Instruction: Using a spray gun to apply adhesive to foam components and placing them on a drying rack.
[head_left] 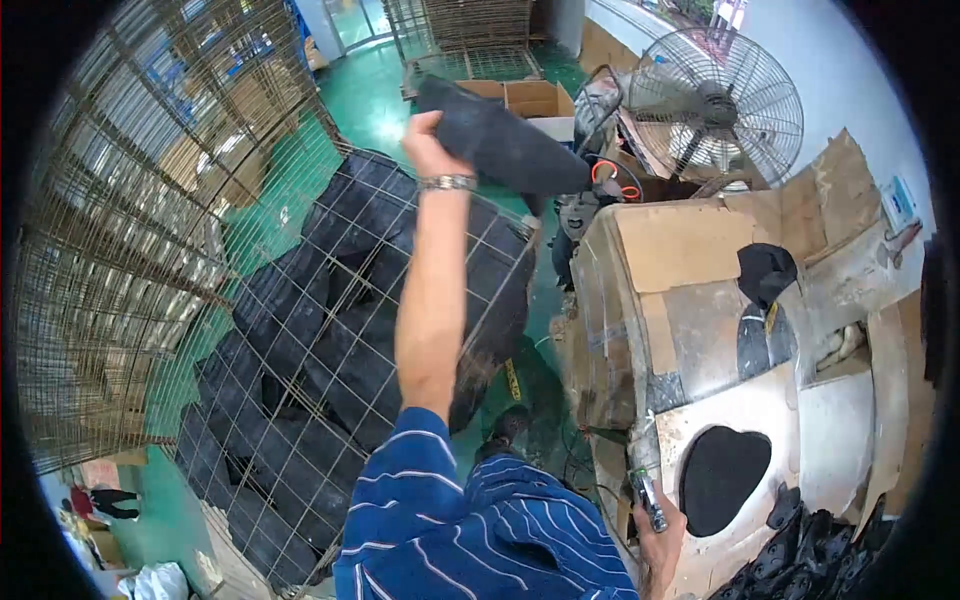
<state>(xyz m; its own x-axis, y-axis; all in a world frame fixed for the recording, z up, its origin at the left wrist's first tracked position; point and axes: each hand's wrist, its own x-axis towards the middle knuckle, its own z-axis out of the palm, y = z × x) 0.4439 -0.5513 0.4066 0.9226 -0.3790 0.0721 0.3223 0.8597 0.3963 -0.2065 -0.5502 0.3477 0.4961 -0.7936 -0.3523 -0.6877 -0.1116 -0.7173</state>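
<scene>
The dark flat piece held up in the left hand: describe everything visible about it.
The dark grey, flat, elongated piece of rubbery-looking material is held raised above the wire mesh cage stacked with similar dark pieces. It looks matte, with a rounded outline that tapers to the right, and tilts down that way. The left hand, a metal watch on its wrist, grips its left end; nothing else touches it.

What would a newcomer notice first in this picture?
First, the left hand, raised high in the middle and holding a dark flat piece above a wire cage full of similar black pieces. At the upper right stands a big metal fan. At the bottom right, the right hand grips a small tool by a cardboard-covered workbench.
</scene>
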